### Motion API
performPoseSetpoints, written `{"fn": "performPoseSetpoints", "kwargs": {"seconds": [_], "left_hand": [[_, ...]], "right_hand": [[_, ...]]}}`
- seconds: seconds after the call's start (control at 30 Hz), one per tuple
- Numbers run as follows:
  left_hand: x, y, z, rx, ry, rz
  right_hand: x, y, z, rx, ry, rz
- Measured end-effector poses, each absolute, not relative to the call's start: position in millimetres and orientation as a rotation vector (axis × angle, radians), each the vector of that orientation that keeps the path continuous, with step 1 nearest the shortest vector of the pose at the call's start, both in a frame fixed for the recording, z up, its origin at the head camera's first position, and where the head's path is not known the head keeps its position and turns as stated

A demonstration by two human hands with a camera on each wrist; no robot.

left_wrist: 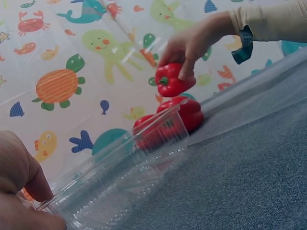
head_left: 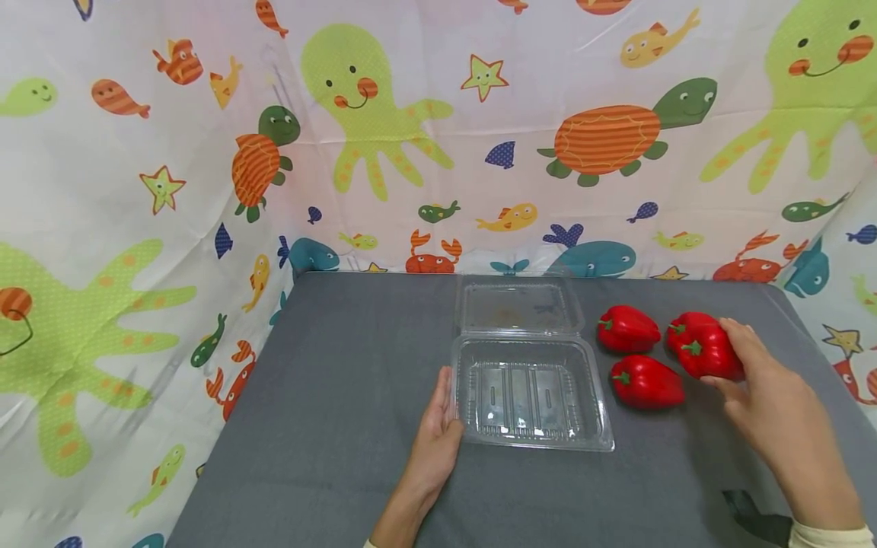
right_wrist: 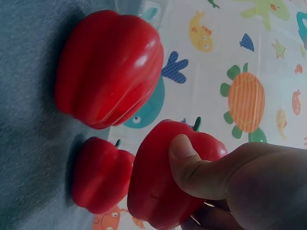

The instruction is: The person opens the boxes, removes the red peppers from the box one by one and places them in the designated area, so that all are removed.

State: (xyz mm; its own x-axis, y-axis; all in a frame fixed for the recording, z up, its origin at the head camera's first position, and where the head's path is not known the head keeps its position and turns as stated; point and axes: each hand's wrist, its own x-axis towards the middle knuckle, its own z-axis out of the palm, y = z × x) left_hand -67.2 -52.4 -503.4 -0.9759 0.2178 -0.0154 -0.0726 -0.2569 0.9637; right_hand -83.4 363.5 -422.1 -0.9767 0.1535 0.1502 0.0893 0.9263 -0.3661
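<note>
In the head view my left hand (head_left: 436, 426) is at the left side of a clear plastic clamshell container (head_left: 527, 443), its lid (head_left: 518, 304) laid back behind the base. The thumb and fingers pinch the container's rim, closely seen in the left wrist view. My right hand (head_left: 788, 403) grips a red bell pepper (head_left: 712, 354), thumb on its near side in the right wrist view. That pepper is raised above the others in the left wrist view. Two more red peppers, one behind (head_left: 628, 331) and one in front (head_left: 647, 383), lie right of the container. Another red pepper (head_left: 678, 323) is partly hidden behind the held one.
Grey cloth covers the table (head_left: 342, 396). A curtain (head_left: 411, 114) printed with sea animals hangs behind and at both sides, meeting the table's back edge. A dark band (left_wrist: 243, 45) circles my right wrist, with a dark strap end (head_left: 747, 510) hanging beside it.
</note>
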Motion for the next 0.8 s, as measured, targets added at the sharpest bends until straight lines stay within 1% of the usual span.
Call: {"fn": "performPoseSetpoints", "kwargs": {"seconds": [0.47, 0.8], "left_hand": [[-67, -52, -505, 0.184, 1.783, 2.347], [-67, -55, -505, 0.202, 1.804, 2.327]], "right_hand": [[-82, 382, -437, -0.266, -3.016, 0.503], [-80, 386, -444, -0.263, -3.109, 0.487]]}}
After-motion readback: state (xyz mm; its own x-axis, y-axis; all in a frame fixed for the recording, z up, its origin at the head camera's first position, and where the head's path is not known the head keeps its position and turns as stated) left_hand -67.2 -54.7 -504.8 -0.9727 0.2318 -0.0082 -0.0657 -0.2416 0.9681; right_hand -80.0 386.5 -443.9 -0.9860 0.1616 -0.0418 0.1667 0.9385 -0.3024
